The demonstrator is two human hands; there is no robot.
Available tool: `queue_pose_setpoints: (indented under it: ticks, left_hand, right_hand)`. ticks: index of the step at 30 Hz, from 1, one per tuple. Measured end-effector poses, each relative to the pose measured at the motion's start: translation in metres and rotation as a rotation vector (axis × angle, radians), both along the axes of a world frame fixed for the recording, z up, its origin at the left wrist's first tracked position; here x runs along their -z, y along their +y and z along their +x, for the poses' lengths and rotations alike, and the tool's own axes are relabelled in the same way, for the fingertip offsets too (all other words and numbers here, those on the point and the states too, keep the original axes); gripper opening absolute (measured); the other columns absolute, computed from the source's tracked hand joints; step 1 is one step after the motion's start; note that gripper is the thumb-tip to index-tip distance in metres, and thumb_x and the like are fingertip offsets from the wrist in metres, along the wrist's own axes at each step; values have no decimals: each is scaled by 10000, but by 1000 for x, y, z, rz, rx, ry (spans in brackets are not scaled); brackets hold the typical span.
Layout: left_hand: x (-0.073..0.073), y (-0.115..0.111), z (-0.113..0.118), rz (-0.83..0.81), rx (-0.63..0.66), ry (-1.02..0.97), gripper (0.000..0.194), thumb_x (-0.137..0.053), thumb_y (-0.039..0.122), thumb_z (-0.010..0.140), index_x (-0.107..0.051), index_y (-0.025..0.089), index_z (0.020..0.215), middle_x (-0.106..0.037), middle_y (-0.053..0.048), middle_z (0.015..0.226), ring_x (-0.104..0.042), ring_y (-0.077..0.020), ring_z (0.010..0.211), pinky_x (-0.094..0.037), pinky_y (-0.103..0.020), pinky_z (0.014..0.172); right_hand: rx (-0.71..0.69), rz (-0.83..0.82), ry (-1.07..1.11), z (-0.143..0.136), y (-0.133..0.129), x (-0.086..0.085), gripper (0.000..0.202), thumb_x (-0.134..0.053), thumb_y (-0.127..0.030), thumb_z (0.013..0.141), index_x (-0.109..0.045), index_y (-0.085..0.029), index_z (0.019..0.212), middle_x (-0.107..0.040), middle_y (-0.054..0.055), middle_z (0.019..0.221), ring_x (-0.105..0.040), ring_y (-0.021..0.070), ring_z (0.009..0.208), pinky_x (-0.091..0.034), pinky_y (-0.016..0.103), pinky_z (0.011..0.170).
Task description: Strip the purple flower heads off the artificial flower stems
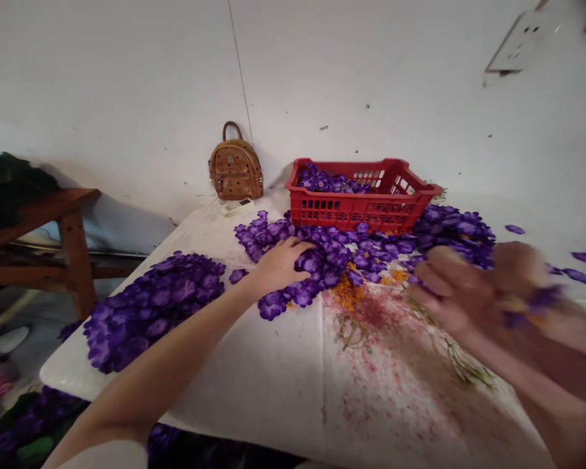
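Purple artificial flowers lie in a loose heap in front of a red crate. The fingers of my left hand curl round some of these blooms, with thumb and forefinger on either side of them. At the right, my right hand is raised over the table, smeared by motion; whether it holds anything is unclear. Close beside it is another blurred hand, whose owner I cannot make out, near purple and yellow flower pieces.
Another purple flower pile covers the left of the white table. Orange bits, green stems and red specks lie at centre right. A brown backpack and a remote are at the back; a wooden bench is left.
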State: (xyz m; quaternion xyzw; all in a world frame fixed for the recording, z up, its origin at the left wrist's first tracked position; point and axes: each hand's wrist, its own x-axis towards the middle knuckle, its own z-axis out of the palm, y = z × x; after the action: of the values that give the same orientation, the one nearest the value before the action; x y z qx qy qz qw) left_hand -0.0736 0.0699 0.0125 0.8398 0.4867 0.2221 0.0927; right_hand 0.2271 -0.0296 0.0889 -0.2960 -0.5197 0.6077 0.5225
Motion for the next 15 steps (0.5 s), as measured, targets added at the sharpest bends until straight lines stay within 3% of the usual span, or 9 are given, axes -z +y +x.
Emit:
queue_pose_setpoints:
  ticks: [2, 4, 8, 10, 15]
  left_hand:
    - [18, 12, 2, -44, -71, 62, 532, -743, 243, 812, -643, 192, 1331, -684, -146, 1265, -683, -320, 1121, -537, -437, 1004]
    - [24, 15, -2, -48, -139, 8, 415, -645, 157, 856, -668, 189, 1269, -724, -126, 1189, -708, -293, 1055, -540, -400, 964]
    - [21, 13, -21, -54, -177, -326, 291, -616, 170, 878, -689, 199, 1158, -764, -74, 1076, -719, -231, 963, -537, -330, 892]
    - [20, 12, -32, -100, -218, -457, 251, -655, 212, 850, -700, 183, 1096, -767, -55, 944, -709, -203, 829, -537, -289, 778]
    - [21, 4, -47, -253, -415, -637, 199, -727, 337, 751, -719, 176, 868, -600, 34, 564, -464, -117, 446, -351, -228, 464]
  right_hand:
    - [-48, -56, -2, -11, 11, 7, 257, -872, -468, 726, -663, -322, 758, -616, 43, 887, -585, 271, 970, -538, 402, 812]
    - [-64, -120, -31, -16, 20, 16, 251, -855, -486, 742, -670, -319, 766, -619, 50, 931, -572, 272, 961, -519, 415, 838]
    - [-48, -186, -21, -16, 32, 30, 262, -876, -456, 718, -665, -312, 778, -621, 39, 950, -565, 256, 939, -517, 410, 862]
    - [-61, -213, 11, -16, 36, 36, 255, -882, -424, 718, -665, -306, 782, -621, 36, 939, -571, 249, 944, -516, 410, 887]
    - [-99, -295, 70, -19, 40, 52, 224, -874, -357, 735, -668, -294, 797, -614, 26, 910, -577, 224, 912, -515, 402, 901]
